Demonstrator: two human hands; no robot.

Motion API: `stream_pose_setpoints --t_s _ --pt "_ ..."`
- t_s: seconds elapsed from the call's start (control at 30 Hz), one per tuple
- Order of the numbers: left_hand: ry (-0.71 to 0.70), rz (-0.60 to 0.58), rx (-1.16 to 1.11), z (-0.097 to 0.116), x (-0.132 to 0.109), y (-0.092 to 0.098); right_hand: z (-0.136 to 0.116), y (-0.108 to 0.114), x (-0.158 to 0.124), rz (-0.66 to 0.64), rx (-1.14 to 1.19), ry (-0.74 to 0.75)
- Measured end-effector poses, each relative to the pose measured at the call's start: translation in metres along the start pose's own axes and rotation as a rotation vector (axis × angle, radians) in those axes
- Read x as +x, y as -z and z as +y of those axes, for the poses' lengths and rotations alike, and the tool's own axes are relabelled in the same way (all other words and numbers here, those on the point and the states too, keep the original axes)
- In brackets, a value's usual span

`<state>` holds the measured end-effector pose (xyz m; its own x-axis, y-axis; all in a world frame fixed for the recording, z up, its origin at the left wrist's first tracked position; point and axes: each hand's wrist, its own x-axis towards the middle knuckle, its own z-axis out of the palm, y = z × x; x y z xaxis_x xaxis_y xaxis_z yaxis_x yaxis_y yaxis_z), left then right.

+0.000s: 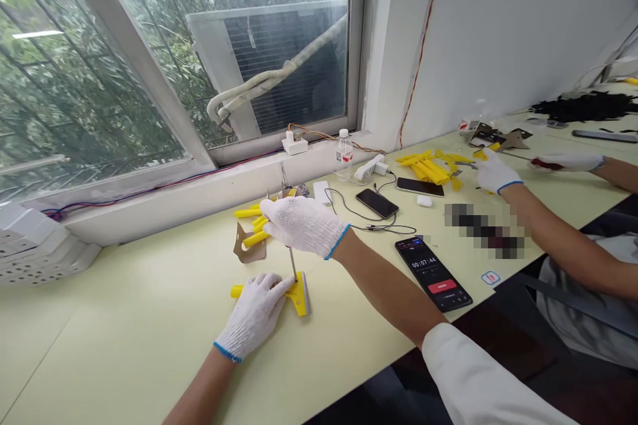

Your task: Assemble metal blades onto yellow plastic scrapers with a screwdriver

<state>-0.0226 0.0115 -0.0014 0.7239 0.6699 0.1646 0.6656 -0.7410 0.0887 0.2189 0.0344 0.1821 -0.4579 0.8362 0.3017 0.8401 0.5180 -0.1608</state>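
My left hand (256,309), in a white knit glove with a blue cuff, is closed on a yellow scraper (300,299) lying on the table. The scraper's handle end sticks out left of the fingers, and a blade edge runs along the right of its head. Above it, my gloved right hand (304,226) is wrapped round a screwdriver (293,264). Its thin shaft points down, the tip at the scraper's head; the handle is hidden in the glove. Just behind my right hand lie several yellow scraper handles (255,238) and a piece of brown cardboard (244,249).
A phone with a running timer (432,273) lies right of my right forearm. Farther back are a black phone (377,203), cables, a water bottle (343,151) and yellow scrapers (426,167). At right, a co-worker's gloved hands (496,171) work. White plastic boxes (44,246) stand at left.
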Motion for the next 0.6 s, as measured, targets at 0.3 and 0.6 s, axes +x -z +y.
stream_pose_setpoints --t_s 0.3,0.6 --pt "-0.003 0.011 -0.021 -0.0022 -0.0034 -0.0049 0.0061 0.0076 0.0016 -0.113 0.16 0.22" --pt "-0.007 0.029 0.015 0.001 -0.002 -0.0035 0.0104 0.0035 0.0026 -0.068 0.278 0.239"
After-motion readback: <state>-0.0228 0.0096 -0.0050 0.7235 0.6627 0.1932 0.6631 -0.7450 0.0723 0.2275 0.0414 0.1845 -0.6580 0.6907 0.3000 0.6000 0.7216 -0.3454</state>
